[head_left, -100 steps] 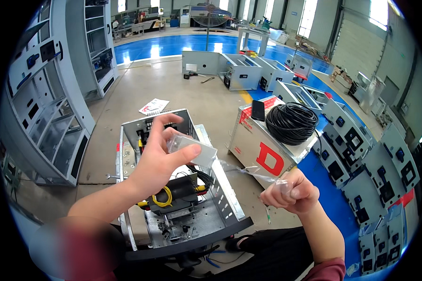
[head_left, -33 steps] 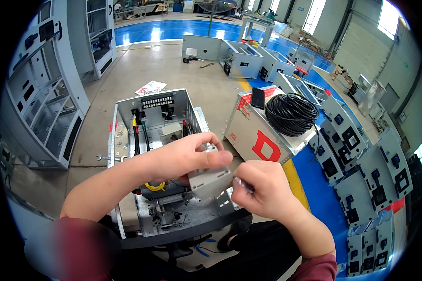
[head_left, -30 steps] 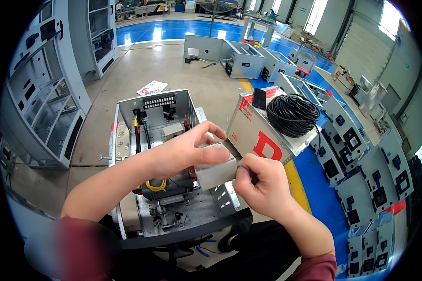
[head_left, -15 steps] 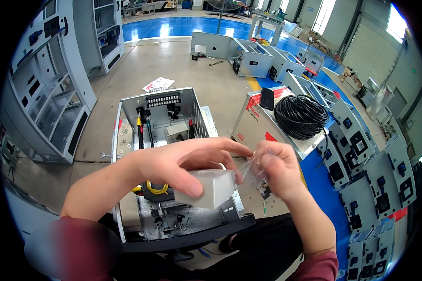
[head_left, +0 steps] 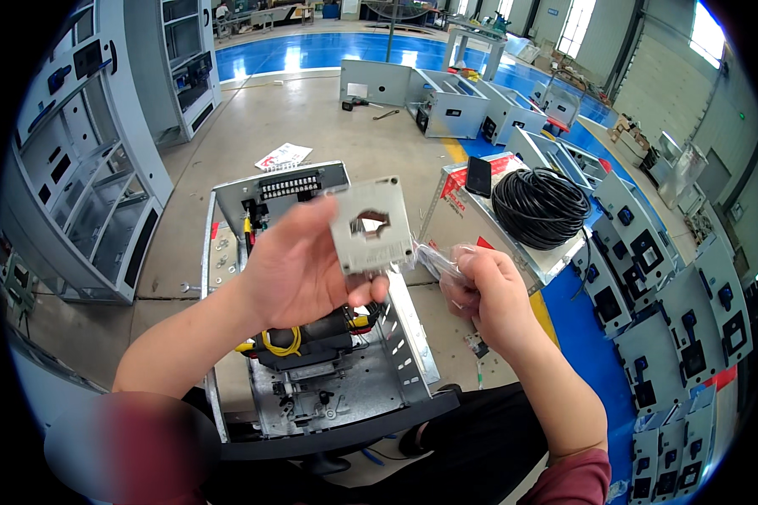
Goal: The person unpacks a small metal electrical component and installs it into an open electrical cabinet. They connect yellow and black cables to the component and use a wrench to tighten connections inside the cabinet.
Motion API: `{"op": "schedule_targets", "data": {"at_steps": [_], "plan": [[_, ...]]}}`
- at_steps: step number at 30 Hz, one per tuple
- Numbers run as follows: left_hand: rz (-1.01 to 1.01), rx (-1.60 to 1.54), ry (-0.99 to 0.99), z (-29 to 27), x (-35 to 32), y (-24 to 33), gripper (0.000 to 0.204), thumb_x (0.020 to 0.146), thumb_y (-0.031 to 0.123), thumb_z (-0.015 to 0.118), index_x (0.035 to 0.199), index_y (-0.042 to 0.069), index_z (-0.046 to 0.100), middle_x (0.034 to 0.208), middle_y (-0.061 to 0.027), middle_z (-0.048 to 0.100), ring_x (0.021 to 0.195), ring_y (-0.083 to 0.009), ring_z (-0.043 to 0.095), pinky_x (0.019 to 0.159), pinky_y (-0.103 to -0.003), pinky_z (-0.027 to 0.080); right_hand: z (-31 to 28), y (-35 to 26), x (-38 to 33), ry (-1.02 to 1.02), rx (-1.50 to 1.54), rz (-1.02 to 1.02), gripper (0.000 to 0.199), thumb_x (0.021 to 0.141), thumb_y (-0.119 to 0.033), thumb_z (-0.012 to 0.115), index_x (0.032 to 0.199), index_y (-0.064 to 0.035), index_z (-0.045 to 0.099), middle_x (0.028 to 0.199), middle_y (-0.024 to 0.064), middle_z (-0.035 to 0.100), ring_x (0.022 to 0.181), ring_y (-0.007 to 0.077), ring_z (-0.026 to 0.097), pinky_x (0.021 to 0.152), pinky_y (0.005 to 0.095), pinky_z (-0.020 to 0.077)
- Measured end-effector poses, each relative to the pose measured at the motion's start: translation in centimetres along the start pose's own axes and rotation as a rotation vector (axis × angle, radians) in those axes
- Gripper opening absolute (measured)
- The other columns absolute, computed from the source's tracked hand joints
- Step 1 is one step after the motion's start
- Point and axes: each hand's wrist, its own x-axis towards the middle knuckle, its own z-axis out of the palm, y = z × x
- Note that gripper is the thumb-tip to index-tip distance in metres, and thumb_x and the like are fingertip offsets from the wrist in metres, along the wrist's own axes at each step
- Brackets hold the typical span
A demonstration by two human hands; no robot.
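Left fingers [head_left: 360, 295] curled round left and lower edges of a grey block [head_left: 355, 247], right fingers [head_left: 480, 266] pinching clear wrap [head_left: 436, 260] just beside it; block probably rigid, moderately light, smooth-faced, best gripped by outer edges.

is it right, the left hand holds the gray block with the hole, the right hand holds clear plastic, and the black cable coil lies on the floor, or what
Not quite: the black cable coil lies on top of the box with red markings, as the head view shows. The left hand does hold the gray block, and the right hand the clear plastic.
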Motion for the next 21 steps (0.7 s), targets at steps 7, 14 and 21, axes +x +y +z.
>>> {"op": "schedule_targets", "data": {"at_steps": [7, 14, 21], "plan": [[0.006, 0.313, 0.378, 0.6, 0.1, 0.2, 0.043, 0.099, 0.032, 0.06, 0.133, 0.006, 0.061, 0.118, -0.0141, 0.073, 0.101, -0.0209, 0.069, 0.085, -0.037, 0.054, 0.1, 1.0, 0.6, -0.09, 0.188, -0.061, 0.024, 0.099, -0.019, 0.048, 0.077, -0.0107, 0.047, 0.062, -0.0023, 0.04, 0.055, 0.0084, 0.031, 0.053, 0.0292, 0.0256], [0.175, 0.093, 0.519, -0.5, 0.3, 0.8, 0.03, 0.101, 0.029, 0.056, 0.119, 0.008, 0.067, 0.107, -0.007, 0.069, 0.096, -0.0204, 0.064, 0.082, -0.036, 0.052, -2.3, 0.3, 1.7, 0.187, 0.422, -0.207, 0.033, 0.099, -0.027, 0.045, 0.071, -0.0159, 0.034, 0.057, -0.0031, 0.027, 0.051, 0.0115, 0.025, 0.051, 0.032, 0.0223], [0.101, 0.081, 0.507, -0.8, 0.5, 0.8, 0.03, 0.1, 0.026, 0.05, 0.114, 0.002, 0.06, 0.087, -0.0086, 0.06, 0.077, -0.0201, 0.056, 0.069, -0.034, 0.045, -5.0, 0.7, 2.2, 0.316, 0.071, -0.261, 0.029, 0.099, -0.021, 0.049, 0.072, -0.012, 0.046, 0.058, -0.0021, 0.036, 0.052, 0.0097, 0.031, 0.051, 0.0278, 0.0276]]}}
